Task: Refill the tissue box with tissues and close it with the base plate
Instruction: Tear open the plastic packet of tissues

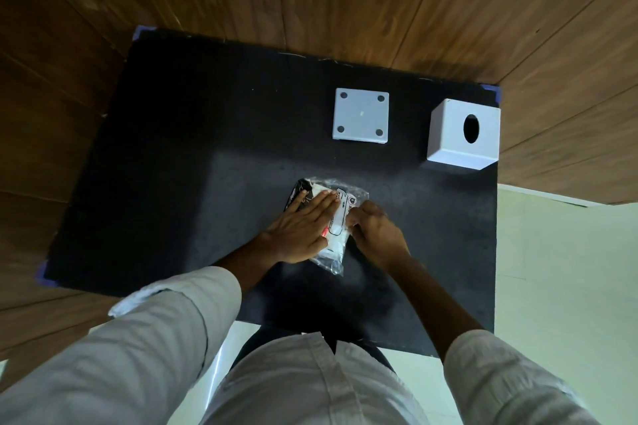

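Observation:
A plastic-wrapped tissue pack [340,217] lies in the middle of the black table [193,155]. My left hand [303,228] rests flat on its left half, fingers together, pressing it down. My right hand [374,224] pinches the wrapper at the pack's right edge. The white square base plate [361,119] lies flat at the back, with round pads in its corners. To its right stands the white tissue box [462,134], its oval opening facing up.
The table is set against wood-panelled walls at the back and on both sides. Pale floor tiles [552,286] show at the right and beneath me. Blue tape marks the table corners [495,93].

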